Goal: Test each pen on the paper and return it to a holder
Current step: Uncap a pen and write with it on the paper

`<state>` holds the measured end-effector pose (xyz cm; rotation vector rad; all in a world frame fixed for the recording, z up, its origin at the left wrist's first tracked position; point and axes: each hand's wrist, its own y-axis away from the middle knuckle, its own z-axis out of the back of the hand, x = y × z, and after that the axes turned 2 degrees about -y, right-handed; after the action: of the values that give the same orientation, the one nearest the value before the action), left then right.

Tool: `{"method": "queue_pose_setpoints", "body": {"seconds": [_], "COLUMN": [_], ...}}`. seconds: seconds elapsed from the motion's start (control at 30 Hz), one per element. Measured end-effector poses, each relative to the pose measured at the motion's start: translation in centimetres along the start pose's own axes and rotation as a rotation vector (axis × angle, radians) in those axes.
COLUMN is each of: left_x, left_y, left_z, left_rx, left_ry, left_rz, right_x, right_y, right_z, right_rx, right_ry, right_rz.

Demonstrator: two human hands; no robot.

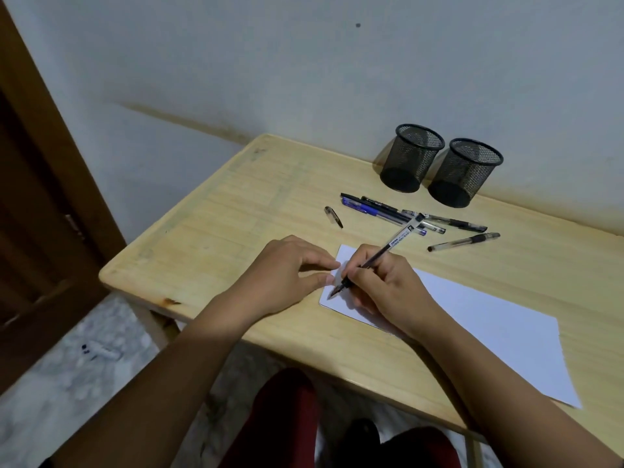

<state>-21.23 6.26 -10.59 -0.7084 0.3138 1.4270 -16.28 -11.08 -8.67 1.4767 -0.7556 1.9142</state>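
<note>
My right hand [385, 285] grips a black-and-clear pen [391, 246] with its tip down on the near left corner of a white sheet of paper [489, 325]. Fingertips of my left hand [287, 271] press on the sheet's left edge, fingers fairly straight. A loose pen cap [333, 216] lies on the table beyond my left hand. Several capped pens [388, 211] lie in a bunch behind the paper, and one more pen [464, 242] lies apart to their right. Two black mesh holders, one on the left [410, 157] and one on the right [464, 172], stand empty by the wall.
The wooden table [236, 211] stands against a pale wall, its left and near edges in view. A brown door frame [40, 163] rises at the far left. A small white object [101, 351] lies on the marbled floor below the table's left edge.
</note>
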Motion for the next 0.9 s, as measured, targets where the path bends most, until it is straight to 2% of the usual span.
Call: {"method": "queue_pose_setpoints", "body": {"seconds": [0.5,0.9], "left_x": [0.11,0.03], "left_y": [0.02,0.09], "left_z": [-0.14,-0.07], "left_rx": [-0.024,-0.021], "left_ry": [0.038,0.032], "left_rz": [0.018,0.029], "right_x": [-0.38,-0.42], "right_y": [0.09,0.19], "right_z": [-0.05,0.09], "right_rx": [0.04,0.048], "right_ry": [0.192,0.201], "right_rz": [0.075,0.109]}}
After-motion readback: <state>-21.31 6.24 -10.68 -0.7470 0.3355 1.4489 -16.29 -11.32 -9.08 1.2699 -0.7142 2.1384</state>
